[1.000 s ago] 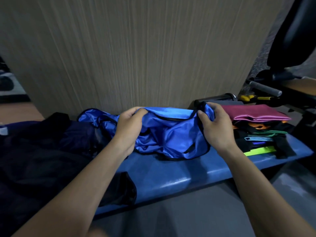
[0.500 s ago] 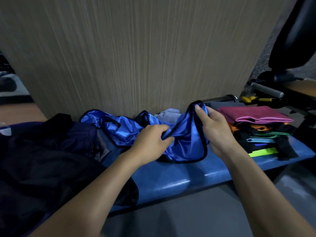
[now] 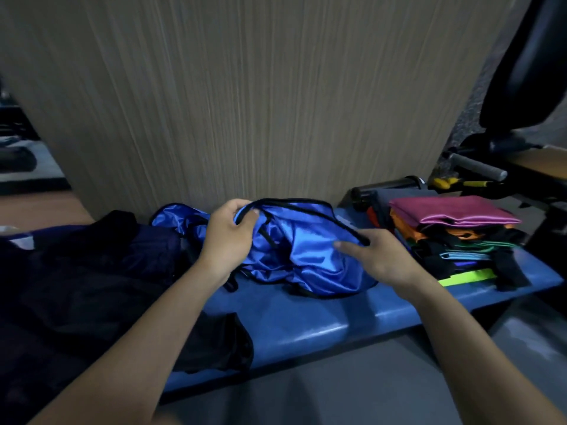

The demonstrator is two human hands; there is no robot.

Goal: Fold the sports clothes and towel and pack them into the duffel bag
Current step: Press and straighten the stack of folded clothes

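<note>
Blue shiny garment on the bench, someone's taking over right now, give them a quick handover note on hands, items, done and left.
Left hand pinches the black-trimmed edge of the blue garment; right hand holds the same edge further right.
The garment lies crumpled on the blue bench, not yet folded.
Done: a folded stack sits on the right, magenta piece on top.
Left: fold the blue garment and the dark clothes on the left, then pack everything. I cannot pick out the duffel bag or towel for certain.
</note>
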